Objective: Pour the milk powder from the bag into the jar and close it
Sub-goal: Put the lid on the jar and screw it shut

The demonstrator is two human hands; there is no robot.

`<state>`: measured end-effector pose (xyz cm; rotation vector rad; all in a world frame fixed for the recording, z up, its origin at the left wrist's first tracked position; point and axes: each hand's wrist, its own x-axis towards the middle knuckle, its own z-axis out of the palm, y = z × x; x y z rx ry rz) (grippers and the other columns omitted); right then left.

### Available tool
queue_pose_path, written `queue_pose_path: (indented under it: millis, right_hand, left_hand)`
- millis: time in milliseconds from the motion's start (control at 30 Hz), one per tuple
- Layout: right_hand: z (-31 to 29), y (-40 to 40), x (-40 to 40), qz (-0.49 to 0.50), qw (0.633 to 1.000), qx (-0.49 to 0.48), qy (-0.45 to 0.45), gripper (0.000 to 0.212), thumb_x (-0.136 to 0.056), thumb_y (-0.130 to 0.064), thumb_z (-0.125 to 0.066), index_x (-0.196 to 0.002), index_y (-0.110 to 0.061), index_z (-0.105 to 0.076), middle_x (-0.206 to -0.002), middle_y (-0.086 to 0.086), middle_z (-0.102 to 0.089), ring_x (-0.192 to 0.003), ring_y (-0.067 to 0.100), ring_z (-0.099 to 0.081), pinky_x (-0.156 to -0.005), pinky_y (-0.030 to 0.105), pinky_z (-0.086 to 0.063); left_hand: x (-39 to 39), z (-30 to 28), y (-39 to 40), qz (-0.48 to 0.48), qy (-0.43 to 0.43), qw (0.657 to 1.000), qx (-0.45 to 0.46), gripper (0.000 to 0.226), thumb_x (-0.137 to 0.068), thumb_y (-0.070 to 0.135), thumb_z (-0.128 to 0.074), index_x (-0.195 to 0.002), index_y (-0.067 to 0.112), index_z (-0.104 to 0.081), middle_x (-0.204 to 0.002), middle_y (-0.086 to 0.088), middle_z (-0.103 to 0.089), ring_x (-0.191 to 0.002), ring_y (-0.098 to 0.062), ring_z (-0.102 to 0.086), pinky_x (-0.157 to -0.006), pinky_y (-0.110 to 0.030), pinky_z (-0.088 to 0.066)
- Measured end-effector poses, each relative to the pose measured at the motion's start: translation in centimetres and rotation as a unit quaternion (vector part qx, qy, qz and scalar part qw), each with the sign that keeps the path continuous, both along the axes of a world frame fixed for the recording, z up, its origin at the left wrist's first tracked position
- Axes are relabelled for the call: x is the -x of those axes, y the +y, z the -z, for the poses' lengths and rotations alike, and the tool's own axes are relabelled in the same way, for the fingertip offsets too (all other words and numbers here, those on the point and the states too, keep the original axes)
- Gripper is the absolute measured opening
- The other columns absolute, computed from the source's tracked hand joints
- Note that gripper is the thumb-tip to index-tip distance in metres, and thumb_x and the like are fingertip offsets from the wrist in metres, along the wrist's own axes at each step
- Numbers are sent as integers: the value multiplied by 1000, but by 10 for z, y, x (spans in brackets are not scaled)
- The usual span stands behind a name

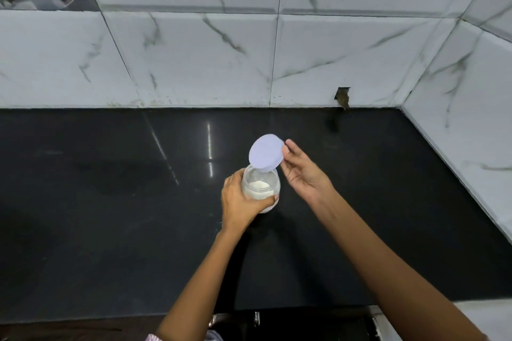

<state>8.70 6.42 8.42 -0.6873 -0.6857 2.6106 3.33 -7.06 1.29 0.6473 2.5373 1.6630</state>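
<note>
The black stone worktop runs up to the marble-patterned wall tiles at its back edge, and the action sits a little right of its middle, well away from every edge. Furthest left of the working things is the left hand, its fingers and thumb wrapped round the lower body of the clear jar; the grip looks meant to steady the jar and keep it upright so that it cannot turn or tip while the top goes on. I cannot tell whether the jar stands on the worktop or is held just above it. Its mouth is uncovered, and inside lies white milk powder, filling only the lower part as far as the clear wall shows. Over the far right part of the rim hangs the round pale lavender lid, tilted with its flat top toward the camera and its lower edge touching or just above the mouth; it is not yet seated. To the right, the right hand pinches the lid at its right edge with the fingertips, the remaining fingers loosely spread, probably so the lid can be levelled and lowered squarely. The bag is nowhere in view, so pouring seems finished and closing is the step in hand.
</note>
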Motion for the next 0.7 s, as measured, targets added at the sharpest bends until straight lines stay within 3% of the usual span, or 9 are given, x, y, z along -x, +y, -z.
queue_pose_path:
  millis: [133, 367, 467, 567, 700]
  right_hand:
    - [17, -5, 1, -30, 998, -5, -50, 20, -88, 12, -53, -97, -3, -64, -78, 7, -76, -73, 11, -74, -61, 21, -59]
    - [21, -13, -2, -119, 957, -230, -131, 20, -88, 3, -58, -105, -2, -67, -97, 6, -74, -92, 13, -70, -85, 27, -57]
    - [15, -21, 0, -128, 888, -404, -179, 15, -87, -11, -65, -100, -9, -71, -103, 4, -73, -101, 15, -66, -85, 28, -54]
    - [10, -31, 3, -131, 798, -557, -186, 34, -77, -23, -78, -107, -12, -69, -106, -1, -70, -98, 12, -65, -79, 23, -53]
    - [10, -42, 8, -189, 659, -712, -150, 50, -67, -28, -85, -113, -16, -69, -128, 1, -61, -117, 16, -56, -101, 33, -45]
  left_hand:
    - [4, 3, -17, 5, 13, 1000, 11, 75, -39, 41, -87, -106, 25, -59, -97, 26, -55, -101, -10, -55, -80, -23, -46]
    - [14, 4, -35, 39, 9, 999, 14, 79, -37, 36, -92, -108, 21, -62, -98, 23, -56, -104, -8, -52, -80, -15, -43]
    - [17, 3, -38, 53, 0, 998, 20, 82, -37, 37, -92, -112, 24, -62, -102, 17, -58, -107, -7, -51, -83, -15, -43]
    - [19, 5, -41, 54, -8, 998, 16, 80, -35, 40, -91, -109, 29, -62, -99, 23, -57, -103, -4, -53, -80, -15, -44]
    - [20, 5, -44, 60, -22, 998, 15, 73, -36, 41, -92, -102, 40, -61, -96, 25, -57, -102, 0, -54, -75, -10, -44]
